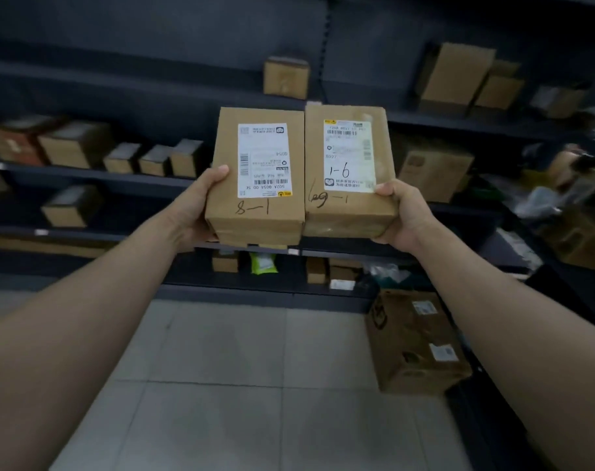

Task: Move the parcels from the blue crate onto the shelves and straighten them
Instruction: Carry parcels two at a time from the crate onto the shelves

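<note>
We note the left hand [201,198] gripping the left parcel [255,178] and the right hand [403,215] gripping the right parcel [348,171], both parcels held side by side and touching, raised before the dark shelves [95,176] carrying blurred boxes [75,144].

One camera sits on the person's head. It looks forward and a bit down, at the shelves [95,174] close ahead and the floor [221,368].

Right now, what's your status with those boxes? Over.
Left hand grips left box. Right hand grips right box. Boxes side by side, raised before shelves. Nothing blocking.
</note>
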Available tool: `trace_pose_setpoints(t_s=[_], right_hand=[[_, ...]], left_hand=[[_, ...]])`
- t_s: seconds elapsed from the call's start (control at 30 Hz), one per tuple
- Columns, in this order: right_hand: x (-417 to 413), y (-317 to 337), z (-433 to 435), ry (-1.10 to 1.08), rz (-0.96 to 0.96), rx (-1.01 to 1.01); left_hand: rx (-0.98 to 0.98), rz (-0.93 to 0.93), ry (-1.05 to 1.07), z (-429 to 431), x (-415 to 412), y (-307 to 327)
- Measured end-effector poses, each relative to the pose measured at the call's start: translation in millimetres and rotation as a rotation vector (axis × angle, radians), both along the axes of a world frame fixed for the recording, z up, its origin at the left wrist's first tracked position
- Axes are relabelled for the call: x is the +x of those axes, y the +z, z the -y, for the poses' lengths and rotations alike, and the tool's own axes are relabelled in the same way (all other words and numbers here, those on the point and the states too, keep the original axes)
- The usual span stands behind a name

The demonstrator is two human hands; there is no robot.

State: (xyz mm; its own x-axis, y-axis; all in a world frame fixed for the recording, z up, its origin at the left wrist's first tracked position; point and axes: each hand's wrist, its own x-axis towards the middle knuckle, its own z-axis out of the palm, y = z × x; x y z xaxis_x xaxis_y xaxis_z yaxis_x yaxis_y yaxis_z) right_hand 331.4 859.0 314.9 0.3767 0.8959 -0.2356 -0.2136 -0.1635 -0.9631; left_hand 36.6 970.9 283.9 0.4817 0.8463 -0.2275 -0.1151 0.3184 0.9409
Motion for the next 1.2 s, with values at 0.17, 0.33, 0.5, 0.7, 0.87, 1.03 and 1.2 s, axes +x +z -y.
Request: trace_pose_setpoints(t_s=[0.17,0.33,0.5,0.7,0.87,1.03,1.2], right_hand=[[-6.9,-3.1,-62.8,0.140,-0.022,-0.008],[-22.2,4.5,-109.4,0.259,-0.026,-0.030],[-54.4,13.6,-157.8,0.336,-0.001,-0.004],[-110.5,12.9,-225.4,0.391,-0.006,-0.002],[-167.0,-7.1,-289.1,0.389,-0.009,-0.075],[-206.9,-44.2,-339.2,0.374,-0.003,-0.191],[-228.0,-70.6,-379.6,0.385,0.017,-0.266]], left_hand=[[-0.027,0.005,0.181,-20.7,-20.6,-3.7],[-0.028,0.024,0.284,-31.9,-43.6,-6.1],[-0.014,0.027,0.390,-59.3,-77.6,4.1],[-0.004,0.001,0.441,-116.0,-134.3,1.3],[-0.070,-0.022,0.413,-180.5,-193.4,-10.4],[-0.157,-0.085,0.401,-232.2,-235.0,-41.0],[-0.207,-0.135,0.415,-273.1,-257.2,-71.1]])
